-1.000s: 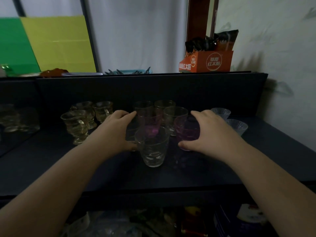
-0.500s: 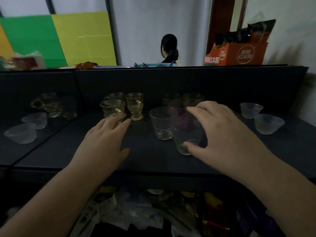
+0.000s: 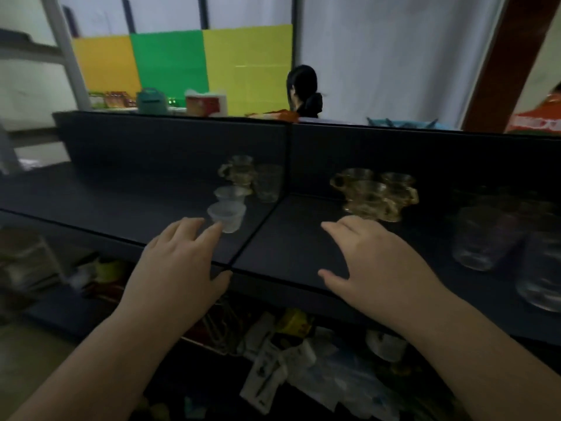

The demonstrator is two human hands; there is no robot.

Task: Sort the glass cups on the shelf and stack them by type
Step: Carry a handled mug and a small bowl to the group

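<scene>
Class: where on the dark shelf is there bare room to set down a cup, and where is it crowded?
Free: the shelf front, bordered by the panel seam on the left, amber handled cups behind and clear tumblers to the right; the right hand hovers there. Crowded: the right end, among the tumblers.

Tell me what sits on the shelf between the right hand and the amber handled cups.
Nothing. In the head view the right hand hovers open just short of the amber handled cups, with only bare dark shelf between them.
</scene>
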